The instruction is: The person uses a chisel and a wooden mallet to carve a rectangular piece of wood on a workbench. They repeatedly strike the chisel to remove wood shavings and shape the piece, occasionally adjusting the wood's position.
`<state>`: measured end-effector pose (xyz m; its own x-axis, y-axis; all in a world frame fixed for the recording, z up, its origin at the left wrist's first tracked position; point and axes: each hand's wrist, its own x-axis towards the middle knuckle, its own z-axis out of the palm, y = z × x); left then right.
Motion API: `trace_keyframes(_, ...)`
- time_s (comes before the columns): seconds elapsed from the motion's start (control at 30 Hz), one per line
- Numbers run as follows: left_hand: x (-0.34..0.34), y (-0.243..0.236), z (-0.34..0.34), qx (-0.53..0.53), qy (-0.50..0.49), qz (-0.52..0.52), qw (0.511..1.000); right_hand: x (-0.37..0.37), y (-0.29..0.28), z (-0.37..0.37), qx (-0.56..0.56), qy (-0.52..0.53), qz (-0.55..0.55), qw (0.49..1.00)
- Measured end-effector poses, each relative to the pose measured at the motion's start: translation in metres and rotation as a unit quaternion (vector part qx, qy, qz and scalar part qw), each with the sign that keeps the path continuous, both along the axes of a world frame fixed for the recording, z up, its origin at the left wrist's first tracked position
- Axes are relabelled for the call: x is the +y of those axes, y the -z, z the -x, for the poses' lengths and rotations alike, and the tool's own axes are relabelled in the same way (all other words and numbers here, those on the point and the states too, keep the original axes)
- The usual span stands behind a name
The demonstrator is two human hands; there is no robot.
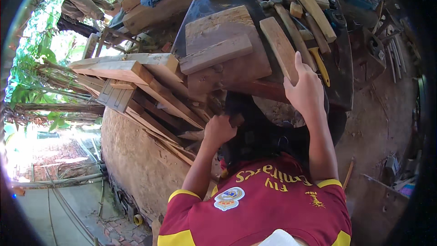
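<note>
A: What is the right hand [306, 90] doing?

B: It is resting on the near end of a narrow wooden plank [281, 48] that is lying on the dark desk [343, 70]. The fingers are curling over the plank's end, so the grip is closing on the wood, with the thumb pointing up along its edge.

A: And the left hand [219, 129]?

B: It is sitting lower, at the shadowed edge under the desk, closed around a small dark block [236, 119]. I cannot tell what the block is made of.

A: How is that plank likely to handle?

B: It looks stiff, dry and rough-sawn, probably fairly light for one hand and not slippery. Splinters seem the main worry. Holding it at the end is giving leverage but little balance; nearer the middle would carry it steadier.

A: What is lying around it?

B: A wide board [226, 48] with a thick batten [215, 53] across it is sitting just to the left, a yellow-handled tool [321, 66] just to the right, and stacked timber offcuts [136, 79] are piling up at the left.
</note>
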<state>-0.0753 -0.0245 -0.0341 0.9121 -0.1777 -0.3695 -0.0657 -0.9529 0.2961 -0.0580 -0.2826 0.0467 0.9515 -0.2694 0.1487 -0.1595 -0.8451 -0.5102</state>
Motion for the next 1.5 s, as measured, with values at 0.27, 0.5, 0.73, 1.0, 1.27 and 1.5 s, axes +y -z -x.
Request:
trace_keyframes(0.27,0.002,-0.101,-0.017,-0.262,-0.079,0.2,0.941,-0.007,-0.003,0.005,0.006,-0.001,-0.007,1.0)
trace_keyframes(0.5,0.025,-0.099,-0.026,-0.313,-0.147,0.233,0.909,0.024,-0.015,-0.005,-0.166,-0.031,0.137,0.976)
trace_keyframes(0.73,0.038,-0.071,-0.021,-0.301,-0.239,0.275,0.881,0.084,-0.029,-0.044,-0.09,-0.156,-0.122,0.976)
trace_keyframes(1.0,0.07,-0.039,-0.023,-0.27,-0.321,0.318,0.85,0.107,-0.011,-0.098,-0.108,-0.211,0.04,0.971)
trace_keyframes(1.27,0.067,-0.026,-0.038,-0.288,-0.279,0.34,0.851,0.106,0.002,-0.133,-0.148,-0.25,0.032,0.956)
trace_keyframes(1.5,0.071,-0.013,-0.039,-0.302,-0.237,0.38,0.841,0.109,0.005,-0.148,-0.163,-0.278,0.011,0.947)
